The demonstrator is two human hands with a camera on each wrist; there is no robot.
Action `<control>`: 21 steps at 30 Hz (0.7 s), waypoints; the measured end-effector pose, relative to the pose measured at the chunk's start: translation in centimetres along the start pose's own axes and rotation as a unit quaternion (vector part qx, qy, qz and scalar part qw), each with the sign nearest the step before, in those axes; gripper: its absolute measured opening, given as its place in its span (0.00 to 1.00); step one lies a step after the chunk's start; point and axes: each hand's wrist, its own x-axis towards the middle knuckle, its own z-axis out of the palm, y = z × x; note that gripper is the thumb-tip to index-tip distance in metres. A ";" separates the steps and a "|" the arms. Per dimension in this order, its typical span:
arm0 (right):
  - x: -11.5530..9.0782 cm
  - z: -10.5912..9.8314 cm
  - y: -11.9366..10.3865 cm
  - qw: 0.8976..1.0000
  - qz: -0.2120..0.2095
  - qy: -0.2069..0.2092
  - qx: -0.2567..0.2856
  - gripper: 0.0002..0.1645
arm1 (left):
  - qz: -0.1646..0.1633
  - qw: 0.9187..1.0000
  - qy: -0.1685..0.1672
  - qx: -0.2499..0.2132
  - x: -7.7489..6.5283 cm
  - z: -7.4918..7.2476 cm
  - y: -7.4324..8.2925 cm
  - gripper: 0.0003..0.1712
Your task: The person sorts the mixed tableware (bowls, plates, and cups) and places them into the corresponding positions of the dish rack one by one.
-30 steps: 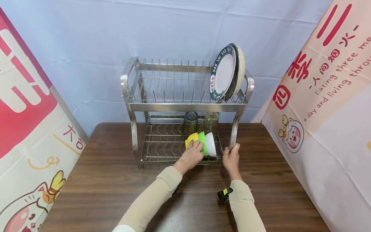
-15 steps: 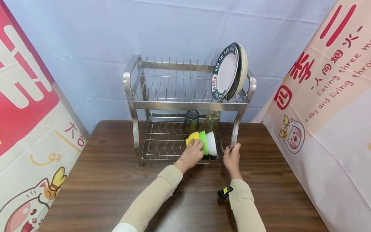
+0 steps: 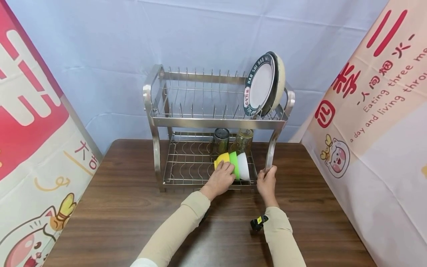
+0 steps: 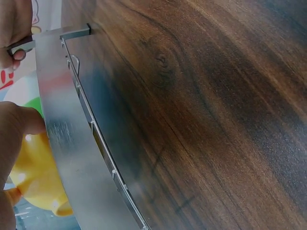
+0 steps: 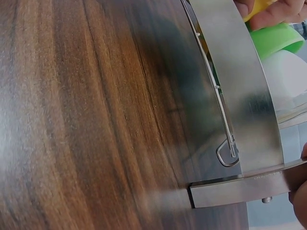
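On the lower tier of a two-tier metal dish rack (image 3: 217,123), a yellow bowl (image 3: 221,158), a green bowl (image 3: 236,168) and a white bowl (image 3: 244,167) stand on edge, nested side by side. My left hand (image 3: 221,178) grips the yellow bowl; in the left wrist view, the thumb and a finger lie against its yellow surface (image 4: 36,167). My right hand (image 3: 267,184) holds the rack's front right leg (image 3: 271,148) near its foot. The right wrist view shows part of that hand at its right edge, with the green bowl (image 5: 278,40) beyond the front rail.
Behind the bowls, a dark glass (image 3: 220,141) and an amber glass (image 3: 244,140) stand on the lower tier. A dark-rimmed plate (image 3: 259,83) and a cream dish (image 3: 278,81) lean upright at the upper tier's right end. The rack stands on a wooden table (image 3: 116,222).
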 end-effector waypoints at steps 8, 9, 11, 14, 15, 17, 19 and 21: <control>-0.1 0.0 0.1 1.000 0.000 -0.001 0.007 0.15 | 0.000 1.000 -0.006 -0.010 -0.1 0.2 0.1 0.05; -0.1 0.0 0.1 1.000 0.000 0.000 0.005 0.15 | 0.000 1.000 -0.008 -0.011 -0.2 0.1 0.2 0.05; -0.1 0.0 0.2 1.000 0.001 0.000 0.007 0.15 | -0.001 1.000 -0.010 -0.013 -0.2 0.1 0.2 0.05; -0.1 -0.1 0.1 1.000 0.000 -0.002 0.005 0.15 | -0.001 1.000 -0.010 -0.014 -0.3 0.1 0.3 0.05; -0.1 -0.1 0.1 1.000 0.001 -0.003 0.006 0.15 | -0.002 1.000 -0.009 -0.014 -0.3 0.1 0.3 0.05; -0.1 -0.1 0.1 1.000 -0.001 -0.007 0.009 0.15 | -0.004 1.000 -0.009 -0.015 -0.4 0.0 0.3 0.05; 0.0 -0.1 0.2 1.000 -0.002 -0.010 0.009 0.15 | -0.006 1.000 -0.012 -0.013 -0.4 -0.1 0.3 0.06; 0.0 0.0 0.2 1.000 -0.001 -0.012 0.011 0.15 | -0.007 1.000 -0.016 -0.011 -0.5 -0.2 0.4 0.06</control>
